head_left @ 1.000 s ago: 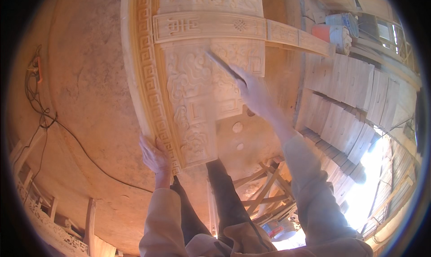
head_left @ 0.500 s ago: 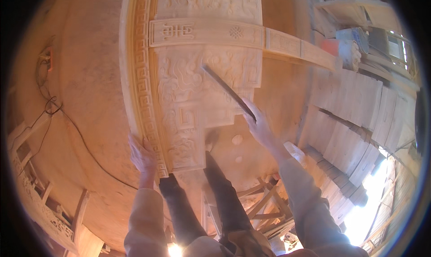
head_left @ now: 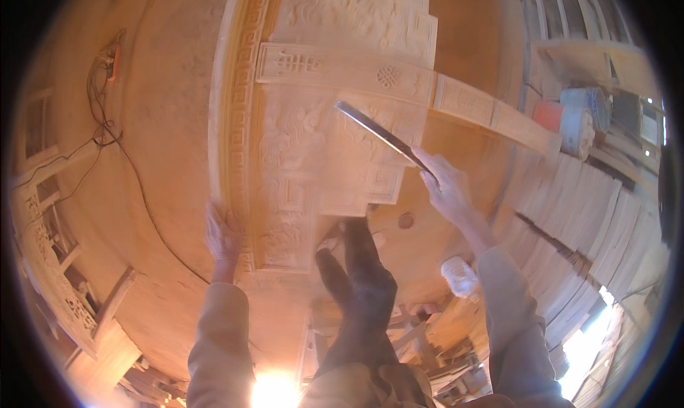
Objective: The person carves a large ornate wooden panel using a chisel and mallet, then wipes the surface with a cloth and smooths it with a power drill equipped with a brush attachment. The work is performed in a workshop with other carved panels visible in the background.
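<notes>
Carved panel [head_left: 313, 158]: long blade [head_left: 381, 133] now raised higher.

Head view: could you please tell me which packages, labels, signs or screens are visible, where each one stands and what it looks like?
No labels, signs or screens show.
Round orange container: upper right, beside the stacked planks.
Round blue-and-pale tub: just right of the orange one, cylindrical.
White crumpled bag: on the floor by the right forearm, small and lumpy.

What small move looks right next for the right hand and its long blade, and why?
Probably draw the long blade along the carved wood panel: the right hand grips its lower end, its tip lies on the relief, and the left hand braces the panel's edge.
</notes>
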`<act>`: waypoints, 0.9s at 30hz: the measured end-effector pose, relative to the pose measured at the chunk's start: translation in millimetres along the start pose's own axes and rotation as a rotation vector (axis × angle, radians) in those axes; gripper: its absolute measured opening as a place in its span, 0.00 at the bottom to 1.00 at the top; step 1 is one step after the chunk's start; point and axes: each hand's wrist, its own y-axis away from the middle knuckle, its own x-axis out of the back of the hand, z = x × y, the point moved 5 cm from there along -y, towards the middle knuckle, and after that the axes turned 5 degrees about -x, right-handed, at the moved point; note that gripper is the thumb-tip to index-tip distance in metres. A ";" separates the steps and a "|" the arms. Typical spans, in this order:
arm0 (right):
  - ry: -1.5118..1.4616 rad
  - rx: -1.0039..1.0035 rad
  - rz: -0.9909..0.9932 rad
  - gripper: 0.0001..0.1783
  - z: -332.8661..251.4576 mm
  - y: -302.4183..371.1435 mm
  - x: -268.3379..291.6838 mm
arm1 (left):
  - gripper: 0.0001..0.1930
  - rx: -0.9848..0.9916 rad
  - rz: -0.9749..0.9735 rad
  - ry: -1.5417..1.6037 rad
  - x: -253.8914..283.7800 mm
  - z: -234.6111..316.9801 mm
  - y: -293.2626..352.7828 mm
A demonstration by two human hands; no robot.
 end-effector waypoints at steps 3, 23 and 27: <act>0.111 0.048 -0.047 0.26 9.4 -27.5 12.6 | 0.34 -0.034 0.054 -0.039 2.7 3.4 1.0; 0.165 0.390 -0.141 0.30 89.9 -86.2 33.6 | 0.32 0.190 0.117 -0.273 8.8 18.6 11.9; 0.165 0.465 -0.165 0.31 81.9 -102.2 21.1 | 0.28 0.211 0.210 -0.226 9.9 29.3 15.3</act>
